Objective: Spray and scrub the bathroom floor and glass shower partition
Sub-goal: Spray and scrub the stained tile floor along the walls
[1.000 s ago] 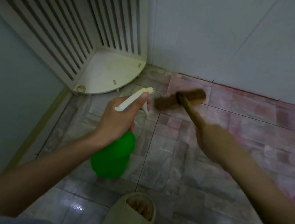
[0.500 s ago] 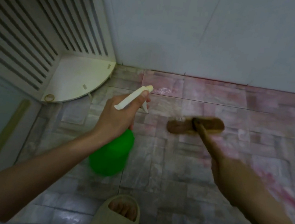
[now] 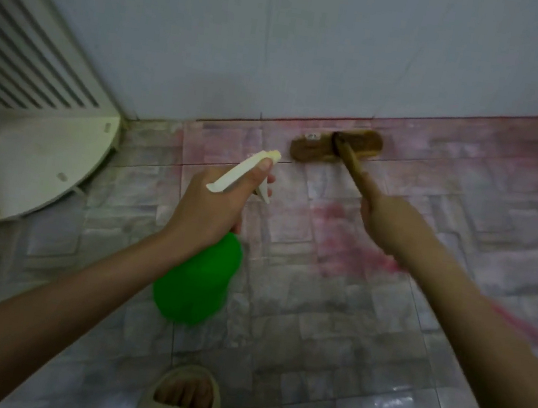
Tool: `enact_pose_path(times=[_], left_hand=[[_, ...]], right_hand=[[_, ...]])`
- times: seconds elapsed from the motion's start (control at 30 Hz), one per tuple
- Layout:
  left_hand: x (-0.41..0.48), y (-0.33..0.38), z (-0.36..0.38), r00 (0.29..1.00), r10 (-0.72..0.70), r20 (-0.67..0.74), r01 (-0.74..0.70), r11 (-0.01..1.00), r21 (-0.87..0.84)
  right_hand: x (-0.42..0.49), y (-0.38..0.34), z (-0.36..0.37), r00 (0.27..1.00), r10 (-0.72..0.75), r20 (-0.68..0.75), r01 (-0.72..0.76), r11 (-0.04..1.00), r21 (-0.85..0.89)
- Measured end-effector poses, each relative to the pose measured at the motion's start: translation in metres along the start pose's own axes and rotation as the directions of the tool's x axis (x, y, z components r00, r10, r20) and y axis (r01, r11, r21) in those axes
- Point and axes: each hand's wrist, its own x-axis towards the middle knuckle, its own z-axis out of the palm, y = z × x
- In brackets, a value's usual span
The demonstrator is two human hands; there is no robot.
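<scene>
brush head (image 3: pixel 336 146) on floor (image 3: pixel 314 314) against wall (image 3: pixel 283 40); spray bottle (image 3: pixel 196 280) left of it; shelf (image 3: pixel 41 168) far left

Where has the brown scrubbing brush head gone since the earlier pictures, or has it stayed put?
Yes, it moved. The brown scrubbing brush head has travelled right along the floor, away from the white curved corner shelf, and now lies close to the wall base.

Both bare forearms reach forward — the left hand (image 3: pixel 211 209) is curled closed, thumb on top; the right hand (image 3: pixel 387 222) is fisted tight.
</scene>
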Motion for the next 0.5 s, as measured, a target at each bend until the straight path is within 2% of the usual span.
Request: enact_pose_path(times=[0.07,0.17,0.23,0.33,0.37,0.47,0.5], left_hand=[[0.003,0.003,0.008,0.999,0.02,0.026,-0.02,1.0,0.013],[0.006,0.005,0.015,0.996,0.043,0.074,-0.043,0.999,0.004],[0.008,0.004,0.022,0.992,0.056,0.114,-0.059,0.998,0.018],[0.005,0.002,0.034,0.981,0.091,0.172,-0.097,0.995,0.025],[0.002,0.0,0.038,0.977,0.093,0.191,-0.102,0.994,0.036],[-0.006,-0.002,0.048,0.964,0.068,0.258,-0.083,0.995,0.051],[-0.009,-0.002,0.052,0.961,0.05,0.272,-0.069,0.996,0.061]], right_hand=[[-0.023,0.013,-0.018,0.993,0.036,0.114,-0.036,0.999,-0.008],[-0.123,0.009,-0.027,0.95,0.168,0.263,-0.16,0.986,-0.051],[-0.133,0.01,-0.011,0.959,0.146,0.243,-0.139,0.989,-0.045],[-0.085,0.024,0.008,0.992,0.114,0.051,-0.115,0.993,0.017],[-0.079,0.033,0.002,0.993,0.105,0.056,-0.108,0.994,0.036],[-0.146,0.048,-0.022,0.96,0.167,0.225,-0.175,0.985,0.012],[-0.181,0.043,-0.028,0.921,0.236,0.308,-0.239,0.971,-0.03]])
